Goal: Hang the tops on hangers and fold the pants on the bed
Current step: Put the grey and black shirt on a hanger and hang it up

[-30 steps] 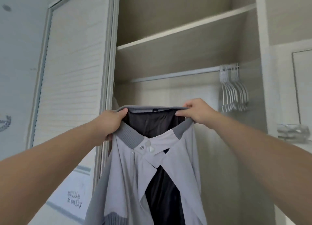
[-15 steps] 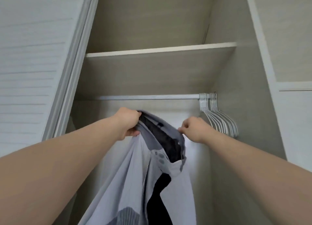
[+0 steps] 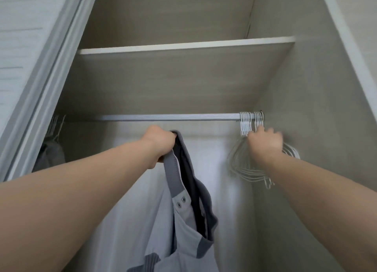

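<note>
From the head camera, the view looks up into an open wardrobe. The left hand (image 3: pixel 158 142) is raised in front of the rail (image 3: pixel 167 117), its fingers closed tight around the ribbed collar of a light grey jacket (image 3: pixel 163 220). The jacket hangs straight down from that grip, just below the rail and not touching it, with its dark lining showing inside the neck and two metal snaps on the placket beneath the collar. A darker grey ribbed band shows at the bottom edge of the view.

The right hand (image 3: pixel 265 142) reaches toward the right end of the rail, where a bunch of white hangers (image 3: pixel 247 123) is hooked close against the wardrobe's side wall. The hand is blurred and covers the hangers' necks, so I cannot tell whether its fingers have closed on one or are only spread against them. The hangers' lower loops fan out below and behind the wrist.

Above the rail, a shelf (image 3: pixel 183 45) spans the wardrobe. At the far left, the sliding door (image 3: pixel 30 47) frame overlaps the opening, and behind its edge a dark garment (image 3: pixel 51 157) hangs from the rail on more hangers, partly hidden.
</note>
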Action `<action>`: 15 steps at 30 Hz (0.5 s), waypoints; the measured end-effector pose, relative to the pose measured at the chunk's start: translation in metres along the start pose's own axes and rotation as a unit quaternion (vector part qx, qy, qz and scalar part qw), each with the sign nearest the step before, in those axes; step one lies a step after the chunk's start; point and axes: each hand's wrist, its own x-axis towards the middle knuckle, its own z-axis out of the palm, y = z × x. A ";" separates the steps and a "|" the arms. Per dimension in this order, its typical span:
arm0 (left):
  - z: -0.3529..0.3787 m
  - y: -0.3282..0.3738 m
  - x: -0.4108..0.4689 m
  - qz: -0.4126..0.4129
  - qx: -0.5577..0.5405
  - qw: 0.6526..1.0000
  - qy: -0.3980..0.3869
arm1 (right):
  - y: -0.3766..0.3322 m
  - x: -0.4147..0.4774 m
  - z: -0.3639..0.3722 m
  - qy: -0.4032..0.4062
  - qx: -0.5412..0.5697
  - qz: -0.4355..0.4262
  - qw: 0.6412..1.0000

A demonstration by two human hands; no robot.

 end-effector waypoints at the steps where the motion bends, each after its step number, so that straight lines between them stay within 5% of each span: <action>1: 0.000 -0.002 0.004 0.003 0.003 1.000 0.003 | 0.000 0.005 0.002 -0.001 0.008 0.002 1.000; 10: 0.005 -0.017 0.020 0.010 0.014 1.000 -0.001 | 0.017 0.036 -0.006 0.019 0.166 0.042 0.985; 15: 0.003 -0.012 0.016 0.013 0.024 1.000 0.003 | 0.015 0.040 -0.020 0.019 0.365 0.127 0.922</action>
